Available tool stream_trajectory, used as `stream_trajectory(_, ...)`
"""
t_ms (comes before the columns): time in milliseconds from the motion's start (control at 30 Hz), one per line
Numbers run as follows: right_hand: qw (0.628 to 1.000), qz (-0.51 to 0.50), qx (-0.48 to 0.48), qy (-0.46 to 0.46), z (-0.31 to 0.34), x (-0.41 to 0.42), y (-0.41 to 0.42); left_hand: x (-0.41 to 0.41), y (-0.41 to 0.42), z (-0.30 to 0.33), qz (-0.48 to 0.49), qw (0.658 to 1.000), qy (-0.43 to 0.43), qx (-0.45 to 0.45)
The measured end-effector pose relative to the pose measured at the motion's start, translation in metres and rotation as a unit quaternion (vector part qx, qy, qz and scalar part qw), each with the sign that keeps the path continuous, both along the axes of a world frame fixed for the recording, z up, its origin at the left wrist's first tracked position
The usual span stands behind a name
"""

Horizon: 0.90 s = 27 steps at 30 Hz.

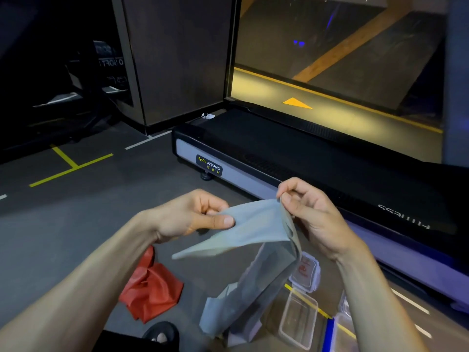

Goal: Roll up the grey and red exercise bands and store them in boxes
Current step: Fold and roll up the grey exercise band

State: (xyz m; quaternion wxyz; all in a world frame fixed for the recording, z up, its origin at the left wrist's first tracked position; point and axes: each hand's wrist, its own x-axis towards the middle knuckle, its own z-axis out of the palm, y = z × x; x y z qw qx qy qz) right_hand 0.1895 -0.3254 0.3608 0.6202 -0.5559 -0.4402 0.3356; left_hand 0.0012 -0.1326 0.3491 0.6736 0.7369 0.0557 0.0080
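Grey band (253, 224) held up at chest height over the floor (76, 224) — one end pinched by left hand (193, 214), thumb on top, grip clamped; right hand (307, 212) pinching the other corner, fingers curled. Rest hanging down. Red band (149, 293) crumpled on floor, lower left — clear box (299, 321) and lid (304, 273) beside the treadmill (279, 158).

Floor (76, 224): dark grey, marked with yellow and white tape lines.
Red band (149, 288): crumpled in a heap, lower left.
Grey band (228, 313): its lower end is bunched low by the floor.
Clear box (298, 320): open, on a yellow line.
Lid (304, 274): flat, just beyond the box.
Treadmill (279, 153): stands along the right.
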Motion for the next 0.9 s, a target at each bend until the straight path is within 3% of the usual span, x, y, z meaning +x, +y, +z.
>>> stream_trajectory(200,0.998,0.063,-0.021,0.001,-0.018,-0.024,0.013,-0.002,-0.003,0.012,-0.079,0.979,-0.098,-0.162)
stream_trajectory(333,0.991,0.098,0.013,0.089,-0.016,-0.034,0.016,-0.001,-0.01,0.015,-0.115,0.964,-0.103,-0.217)
stream_trajectory(433,0.981,0.131,0.043,0.138,-0.007,-0.038,0.014,0.001,-0.007,0.015,-0.089,0.991,-0.041,-0.091)
stream_trajectory(533,0.982,0.148,0.026,0.115,-0.005,-0.041,0.017,0.002,-0.003,0.012,-0.066,0.995,0.013,0.075)
stream_trajectory(600,0.988,0.14,-0.001,0.065,-0.006,-0.041,0.018,0.0,-0.002,0.01,-0.03,0.97,0.021,0.24)
stream_trajectory(667,0.993,0.117,-0.031,-0.014,-0.008,-0.039,0.019,0.0,-0.001,0.007,-0.004,0.913,0.011,0.407)
stream_trajectory(733,0.991,0.102,-0.048,-0.066,-0.01,-0.037,0.019,0.0,-0.001,0.006,-0.005,0.908,0.004,0.42)
stream_trajectory(900,0.988,0.109,-0.063,-0.09,-0.014,-0.035,0.02,0.002,-0.002,0.008,-0.035,0.966,0.029,0.254)
